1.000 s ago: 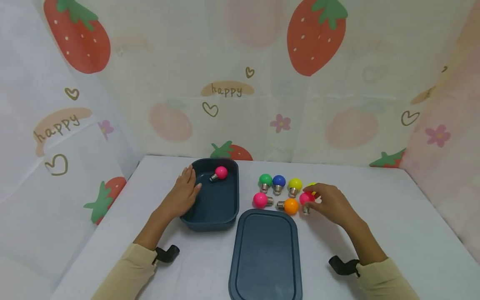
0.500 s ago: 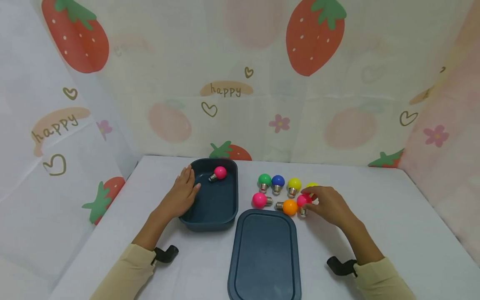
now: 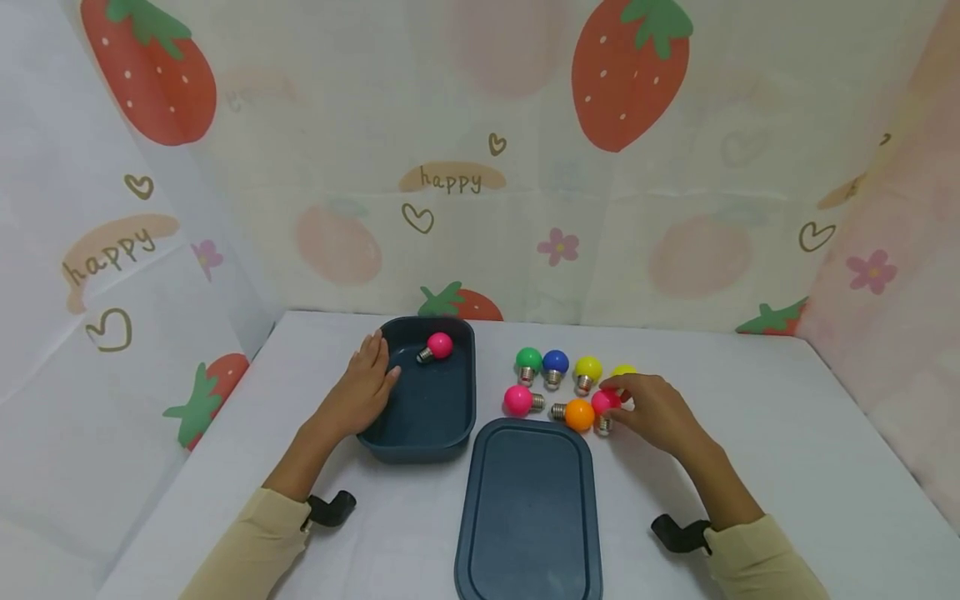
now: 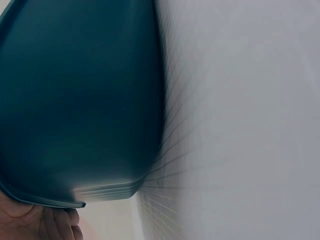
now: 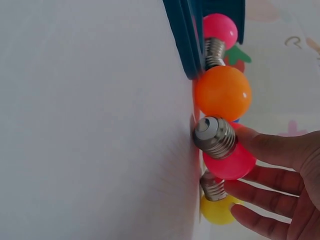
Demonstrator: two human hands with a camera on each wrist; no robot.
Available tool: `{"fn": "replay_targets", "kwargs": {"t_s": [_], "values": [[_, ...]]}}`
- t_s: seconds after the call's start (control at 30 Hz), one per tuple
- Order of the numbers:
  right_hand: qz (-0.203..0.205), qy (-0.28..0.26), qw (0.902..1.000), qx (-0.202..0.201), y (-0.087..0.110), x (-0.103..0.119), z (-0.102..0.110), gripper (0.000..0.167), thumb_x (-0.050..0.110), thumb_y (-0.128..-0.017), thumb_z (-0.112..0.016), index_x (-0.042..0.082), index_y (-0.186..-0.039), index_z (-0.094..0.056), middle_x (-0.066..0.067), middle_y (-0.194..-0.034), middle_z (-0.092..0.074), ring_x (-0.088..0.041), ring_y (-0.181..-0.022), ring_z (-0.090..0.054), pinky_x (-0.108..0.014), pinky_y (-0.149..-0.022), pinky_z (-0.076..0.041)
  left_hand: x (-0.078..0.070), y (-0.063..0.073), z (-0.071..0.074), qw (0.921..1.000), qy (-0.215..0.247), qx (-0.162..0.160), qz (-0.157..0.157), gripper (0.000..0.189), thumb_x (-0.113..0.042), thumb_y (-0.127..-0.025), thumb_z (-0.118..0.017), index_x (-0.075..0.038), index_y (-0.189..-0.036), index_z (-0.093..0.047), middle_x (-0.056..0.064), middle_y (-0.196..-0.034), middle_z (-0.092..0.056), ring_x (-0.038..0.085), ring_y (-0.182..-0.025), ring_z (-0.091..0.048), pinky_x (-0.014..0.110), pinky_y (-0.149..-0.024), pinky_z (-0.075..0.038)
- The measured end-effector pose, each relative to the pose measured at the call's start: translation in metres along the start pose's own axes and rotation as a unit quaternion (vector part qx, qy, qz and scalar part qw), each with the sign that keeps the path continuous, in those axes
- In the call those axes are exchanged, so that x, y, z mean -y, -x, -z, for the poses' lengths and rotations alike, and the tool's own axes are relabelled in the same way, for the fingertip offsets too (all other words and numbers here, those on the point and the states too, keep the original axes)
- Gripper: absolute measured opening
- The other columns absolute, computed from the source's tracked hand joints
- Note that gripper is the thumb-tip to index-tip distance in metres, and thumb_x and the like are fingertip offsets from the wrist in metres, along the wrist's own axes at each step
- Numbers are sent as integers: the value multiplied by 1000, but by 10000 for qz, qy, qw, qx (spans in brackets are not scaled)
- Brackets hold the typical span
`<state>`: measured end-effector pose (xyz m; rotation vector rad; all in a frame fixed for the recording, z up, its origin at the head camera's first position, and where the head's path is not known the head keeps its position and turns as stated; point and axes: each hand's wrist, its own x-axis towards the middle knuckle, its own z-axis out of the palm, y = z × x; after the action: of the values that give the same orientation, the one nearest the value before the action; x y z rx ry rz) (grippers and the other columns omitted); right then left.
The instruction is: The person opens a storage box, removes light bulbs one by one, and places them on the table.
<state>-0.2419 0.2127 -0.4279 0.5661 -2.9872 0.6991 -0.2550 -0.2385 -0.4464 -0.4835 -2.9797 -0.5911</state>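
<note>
My right hand (image 3: 654, 413) pinches a pink light bulb (image 5: 234, 161) between thumb and fingers. Its metal screw base points toward me, right beside an orange bulb (image 3: 580, 415). In the right wrist view a yellow bulb (image 5: 220, 210) lies close behind the fingers, partly covered by them. My left hand (image 3: 358, 390) rests on the left rim of a dark blue box (image 3: 467, 400), fingers extended. Inside that box lies another pink bulb (image 3: 439, 345). The left wrist view shows mostly the box's outer wall (image 4: 85, 100), with fingers at its rim.
Green (image 3: 528, 360), blue (image 3: 555, 362) and yellow (image 3: 588, 368) bulbs form a back row on the white table. A pink bulb (image 3: 517, 401) lies left of the orange one. In front is a flat dark blue lid (image 3: 528, 508). A strawberry-print cloth (image 3: 630, 208) hangs behind.
My right hand and the pink bulb have shifted slightly left and toward me, closer to the orange bulb. The left hand stays on the box rim.
</note>
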Motion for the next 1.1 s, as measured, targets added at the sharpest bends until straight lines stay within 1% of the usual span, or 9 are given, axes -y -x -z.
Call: {"fn": "replay_targets", "kwargs": {"t_s": [0.3, 0.47, 0.67, 0.83, 1.0, 1.1], "values": [[-22, 70, 10000, 2, -2, 1, 0, 39, 18, -86, -83, 5, -121, -73, -10, -99, -72, -28, -90, -64, -39, -73, -59, 1, 0, 0, 10000, 29, -39, 6, 66, -32, -113, -32, 15, -155, -12, 27, -166, -2, 40, -154, 3, 57, -123, -8], [29, 71, 10000, -53, -2, 1, 1, 38, 17, -86, -82, 5, -121, -73, -10, -99, -71, -28, -89, -64, -38, -72, -58, 1, 1, 1, 10000, 40, -60, -1, 66, -31, -113, -32, 16, -155, -12, 28, -166, -3, 42, -154, 2, 57, -122, -8], [-5, 72, 9998, -174, 1, 2, 5, 39, 17, -87, -82, 5, -122, -72, -12, -102, -72, -27, -89, -63, -40, -72, -58, -2, 2, 0, 10000, 18, -45, 36, 66, -30, -113, -33, 16, -155, -12, 28, -166, -3, 42, -154, 1, 58, -122, -9], [-7, 70, 9996, -286, 0, 5, 8, 39, 17, -88, -80, 5, -124, -71, -15, -105, -73, -28, -89, -63, -42, -73, -59, 0, 0, -1, 10000, 22, -72, 0, 66, -31, -113, -32, 16, -155, -12, 28, -166, -2, 41, -154, 2, 58, -122, -8], [-1, 63, 9994, -339, 1, 8, 9, 37, 17, -89, -79, 5, -124, -71, -16, -108, -73, -30, -91, -65, -44, -76, -59, 0, 0, -1, 10000, 22, -72, -12, 66, -31, -113, -32, 16, -154, -12, 28, -166, -3, 42, -154, 1, 58, -122, -8], [66, 58, 9990, -443, 2, 12, 9, 37, 17, -89, -79, 5, -124, -71, -17, -111, -73, -32, -93, -66, -46, -77, -60, -1, 0, 1, 9999, 1, -96, -58, 66, -31, -113, -32, 17, -154, -13, 30, -165, -4, 44, -154, 0, 59, -122, -8]]}}
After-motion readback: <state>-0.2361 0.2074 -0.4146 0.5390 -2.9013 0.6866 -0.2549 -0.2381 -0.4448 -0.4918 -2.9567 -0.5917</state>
